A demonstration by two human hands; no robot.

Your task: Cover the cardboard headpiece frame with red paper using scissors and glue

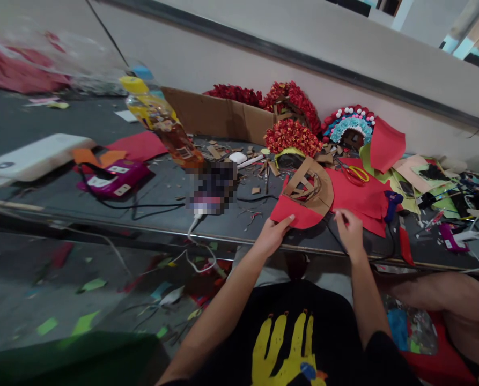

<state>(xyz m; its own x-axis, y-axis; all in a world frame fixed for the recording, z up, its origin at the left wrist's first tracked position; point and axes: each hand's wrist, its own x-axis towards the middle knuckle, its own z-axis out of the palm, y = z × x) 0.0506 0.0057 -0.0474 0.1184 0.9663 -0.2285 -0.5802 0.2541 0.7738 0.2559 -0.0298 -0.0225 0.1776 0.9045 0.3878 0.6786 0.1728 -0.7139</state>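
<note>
Dark grey table [167, 182] supports red paper [362, 202] and, left of it, the cardboard piece [326, 188]. Red flap [299, 214] covers this piece's near edge. Left hand [273, 237] — thumb uppermost — grips the flap; right hand [351, 229] curls nearby, any held item indiscernible. Scissors [356, 176] lie beyond.

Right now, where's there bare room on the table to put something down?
Mostly bare: far left, between the white box and the plastic; also between the purple box and the bottle, with a black cord along its front. Crowded: right of the cap, with red paper, then scraps.
</note>
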